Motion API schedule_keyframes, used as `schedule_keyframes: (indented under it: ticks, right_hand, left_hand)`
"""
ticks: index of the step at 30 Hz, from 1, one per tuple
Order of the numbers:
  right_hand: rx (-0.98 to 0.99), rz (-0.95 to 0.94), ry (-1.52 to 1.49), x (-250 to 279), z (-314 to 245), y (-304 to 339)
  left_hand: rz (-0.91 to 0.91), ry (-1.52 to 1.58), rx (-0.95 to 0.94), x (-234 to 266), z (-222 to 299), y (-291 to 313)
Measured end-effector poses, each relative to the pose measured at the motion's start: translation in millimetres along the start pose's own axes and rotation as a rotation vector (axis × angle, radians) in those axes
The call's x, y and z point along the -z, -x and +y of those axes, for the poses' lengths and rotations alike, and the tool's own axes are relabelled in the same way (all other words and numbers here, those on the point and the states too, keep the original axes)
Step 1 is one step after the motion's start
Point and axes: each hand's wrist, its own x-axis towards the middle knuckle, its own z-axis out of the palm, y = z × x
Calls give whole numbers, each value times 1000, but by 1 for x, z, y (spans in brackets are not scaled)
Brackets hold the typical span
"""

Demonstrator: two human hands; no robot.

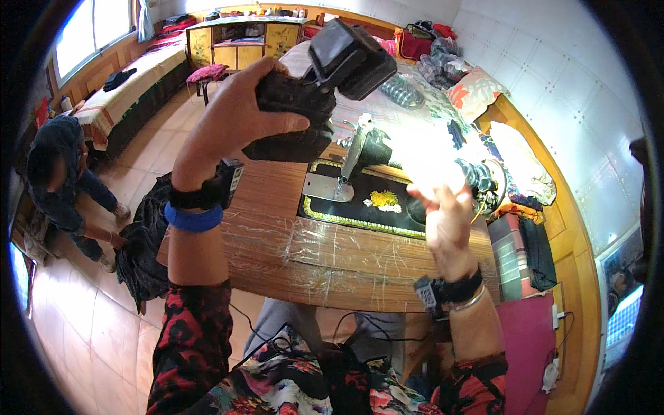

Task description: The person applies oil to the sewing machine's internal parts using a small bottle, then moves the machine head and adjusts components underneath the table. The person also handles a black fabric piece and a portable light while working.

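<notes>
My left hand (242,117) is raised and wrapped round a black boxy device (294,100) with a tilted, hinged-looking head; I cannot make out its exact kind. Below and to the right of it stands a black sewing machine (366,152) on a brown wooden sewing table (332,270). My right hand (448,214) is at the machine's right end, fingers up and apart. Strong white glare (432,149) just above hides the fingertips partly, and I see no object between them. Under the machine's arm lies a black mat (353,214) with yellow edging and a flower pattern.
At the left a person (62,173) bends over a dark cloth (145,235) by the table. A bed (304,62) with bundles and pillows lies behind the machine. Folded fabrics (522,256) sit at the right. Cables (360,325) hang near my lap.
</notes>
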Motion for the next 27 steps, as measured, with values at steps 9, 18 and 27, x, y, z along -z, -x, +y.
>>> schedule_keyframes:
  ticks: [9, 18, 27]
  right_hand:
    - [80, 17, 248, 1, 1, -61]
    - [182, -19, 432, -5, 0, -61]
    - [289, -27, 578, -3, 3, -68]
  left_hand:
    - [59, 125, -32, -16, -28, -10]
    - [44, 75, -72, -23, -32, -13]
    - [13, 183, -69, -21, -23, -11]
